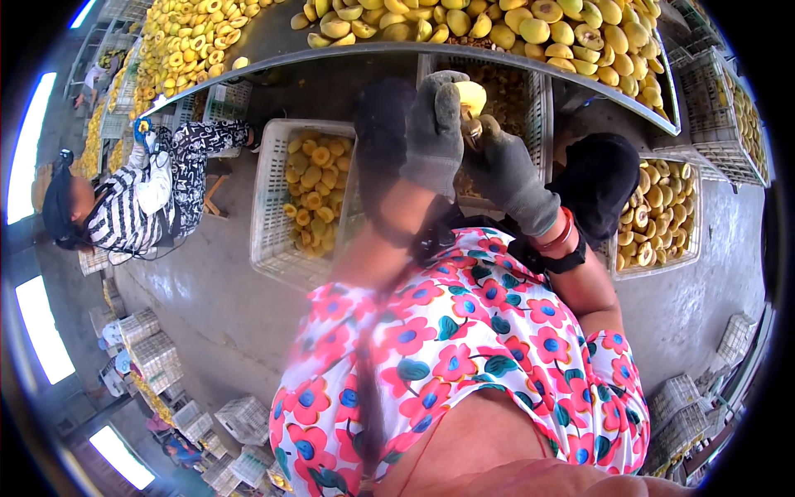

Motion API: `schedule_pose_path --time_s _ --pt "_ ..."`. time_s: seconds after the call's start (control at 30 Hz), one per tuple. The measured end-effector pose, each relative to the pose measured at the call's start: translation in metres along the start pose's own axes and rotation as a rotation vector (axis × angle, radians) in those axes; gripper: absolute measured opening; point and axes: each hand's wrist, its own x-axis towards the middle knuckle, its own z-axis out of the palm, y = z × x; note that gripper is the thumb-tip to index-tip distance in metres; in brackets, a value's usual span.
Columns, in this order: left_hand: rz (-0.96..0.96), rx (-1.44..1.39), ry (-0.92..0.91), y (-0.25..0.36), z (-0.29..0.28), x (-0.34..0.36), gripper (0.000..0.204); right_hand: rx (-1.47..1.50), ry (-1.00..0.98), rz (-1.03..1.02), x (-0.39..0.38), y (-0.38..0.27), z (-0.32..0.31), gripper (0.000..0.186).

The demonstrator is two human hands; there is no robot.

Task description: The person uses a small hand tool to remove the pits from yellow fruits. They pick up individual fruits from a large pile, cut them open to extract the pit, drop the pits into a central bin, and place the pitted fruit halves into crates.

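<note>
My left hand (437,124), in a grey glove, is closed round a yellow peach (472,98) and holds it up over a crate. Just below the fruit, my right hand (515,170), gloved in grey too, has its fingers closed on a small metal-looking tool (474,129). The tool's tip meets the underside of the peach or lies very near it; its shape is mostly hidden by the fingers. Underneath both hands stands a white plastic crate (546,124) with brownish scraps in it.
A metal-edged table (281,60) heaped with yellow peaches curves across the front. White crates of peach halves stand at my left (273,224) and right (694,240). A co-worker (132,199) in a striped top sits at far left. Stacked crates (153,352) line the lower left.
</note>
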Motion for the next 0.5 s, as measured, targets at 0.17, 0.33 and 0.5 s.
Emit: schedule_pose_path --time_s 0.17,0.33,0.5 --pt "-0.018 -0.047 0.003 0.001 0.005 -0.002 0.037 0.142 0.000 0.157 -0.002 0.000 0.005 0.027" --pt "-0.068 -0.082 -0.024 0.002 0.004 -0.003 0.038 0.592 -0.180 0.364 -0.009 0.005 0.007 0.016" --pt "0.000 -0.196 -0.182 -0.009 -0.001 0.000 0.041 1.062 -0.444 0.830 -0.012 0.014 -0.007 0.008"
